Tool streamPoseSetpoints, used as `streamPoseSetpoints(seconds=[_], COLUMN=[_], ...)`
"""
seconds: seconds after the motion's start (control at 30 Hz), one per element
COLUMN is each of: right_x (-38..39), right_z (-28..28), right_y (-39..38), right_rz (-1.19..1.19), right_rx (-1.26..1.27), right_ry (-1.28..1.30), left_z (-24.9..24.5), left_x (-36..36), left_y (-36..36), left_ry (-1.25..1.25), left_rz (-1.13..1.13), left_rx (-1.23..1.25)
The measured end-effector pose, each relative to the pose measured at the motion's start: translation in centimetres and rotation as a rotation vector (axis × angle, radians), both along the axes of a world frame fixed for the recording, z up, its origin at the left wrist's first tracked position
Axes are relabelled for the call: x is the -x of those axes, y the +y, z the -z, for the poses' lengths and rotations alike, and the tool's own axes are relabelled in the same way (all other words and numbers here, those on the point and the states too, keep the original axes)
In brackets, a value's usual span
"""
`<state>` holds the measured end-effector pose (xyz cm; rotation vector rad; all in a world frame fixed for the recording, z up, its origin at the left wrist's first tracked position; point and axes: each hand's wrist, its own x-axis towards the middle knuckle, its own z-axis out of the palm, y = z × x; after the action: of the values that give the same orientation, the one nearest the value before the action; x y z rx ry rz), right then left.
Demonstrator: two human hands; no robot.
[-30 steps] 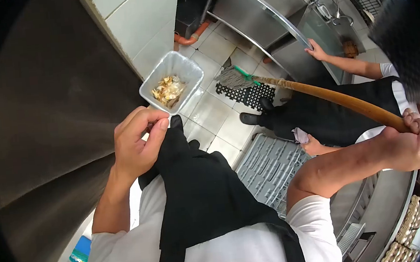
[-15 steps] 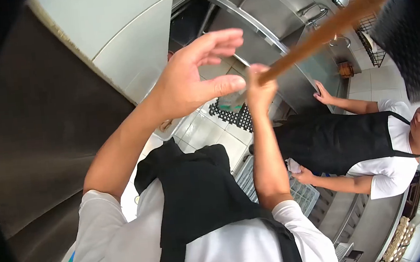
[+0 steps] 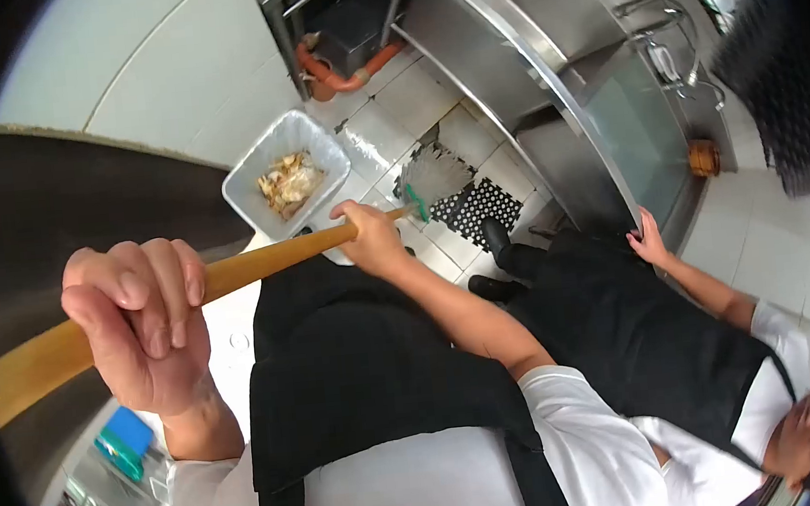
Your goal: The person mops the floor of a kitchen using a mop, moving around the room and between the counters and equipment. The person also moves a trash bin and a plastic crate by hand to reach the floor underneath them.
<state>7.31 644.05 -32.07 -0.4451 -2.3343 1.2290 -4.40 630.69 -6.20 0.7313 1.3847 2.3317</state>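
Note:
A long wooden-handled broom (image 3: 276, 262) slants across my front. My left hand (image 3: 146, 319) has its fingers curled round the upper part of the handle, near the dark panel on the left. Lower down, my right hand (image 3: 373, 243) grips the same handle in front of my apron (image 3: 375, 352). Beyond that hand, the broom's green and pale bristle head (image 3: 432, 178) is down at the tiled floor, beside a black mat with white dots (image 3: 479, 213). The bristles look blurred.
A lined bin (image 3: 334, 158) holding food scraps stands ahead. To the right, a co-worker in a black apron (image 3: 614, 331) rests one hand on the edge of a steel sink (image 3: 630, 132). Orange pipes (image 3: 347, 80) run under the steel unit.
My left hand, open and off the handle before, is now closed round it. The handle has swung from upper right to the left, its bristles toward the floor. The bin has come into view.

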Motion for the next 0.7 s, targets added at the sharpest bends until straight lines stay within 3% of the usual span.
streamPoseSetpoints(seconds=[0.03, 0.13, 0.17, 0.2, 0.23, 0.27, 0.3, 0.33, 0.37, 0.43, 0.47, 0.5, 0.53, 0.57, 0.6, 0.7], right_x=[0.2, 0.0, 0.1, 0.1, 0.1, 0.5, 1.0, 1.3, 1.4, 2.2, 1.8, 1.7, 1.6, 1.5, 1.6, 2.6], right_z=[0.0, -1.5, -2.4, -3.1, -3.6, -4.0, -4.1, -3.5, -3.2, -2.4, -1.8, -0.7, 0.9, 2.8, 4.6, 7.2], right_y=[0.8, 3.1, 4.1, 4.8, 5.2, 5.6, 5.7, 5.6, 5.3, 4.5, 3.3, 2.1, 1.1, 0.2, -0.6, -2.1], right_rz=[-0.088, -0.361, -0.549, -0.739, -0.763, -0.942, -1.115, -1.193, -1.197, -1.054, -0.857, -0.692, -0.587, -0.479, -0.483, -0.343], right_rx=[0.167, 0.189, 0.203, 0.217, 0.219, 0.291, 0.362, 0.336, 0.331, 0.266, 0.279, 0.278, 0.179, 0.083, 0.081, 0.082], right_ry=[-0.208, -0.419, -0.456, -0.493, -0.497, -0.559, -0.621, -0.658, -0.670, -0.542, -0.471, -0.493, -0.375, -0.255, -0.260, -0.445], left_z=[0.1, -0.9, -1.7, -3.3, -4.5, -4.6, -4.6, -4.4, -4.1, -3.1, -1.9, -0.8, 0.3, 1.0, 1.3, 2.1], left_x=[-0.2, -0.2, 1.0, 2.6, 3.6, 4.0, 4.3, 4.6, 4.8, 5.0, 4.7, 1.3, 1.0, 1.0, 1.1, 1.8], left_y=[-0.1, -1.2, -2.2, -2.2, -2.4, -3.1, -3.8, -4.5, -5.4, -7.5, -8.8, -10.3, -10.6, -10.8, -11.3, -13.4], left_ry=[-0.012, 0.155, 0.259, 0.266, 0.266, 0.261, 0.336, 0.412, 0.413, 0.286, 0.191, 0.040, 0.033, 0.026, 0.022, -0.027], left_rz=[-0.025, 0.097, 0.307, 0.661, 1.016, 0.997, 1.177, 1.355, 1.345, 0.921, 0.736, 0.180, 0.018, -0.142, -0.146, -0.253], left_rx=[0.015, 0.047, 0.034, -0.001, -0.040, -0.038, -0.175, -0.318, -0.327, -0.268, -0.256, -0.165, -0.149, -0.129, -0.131, -0.081])
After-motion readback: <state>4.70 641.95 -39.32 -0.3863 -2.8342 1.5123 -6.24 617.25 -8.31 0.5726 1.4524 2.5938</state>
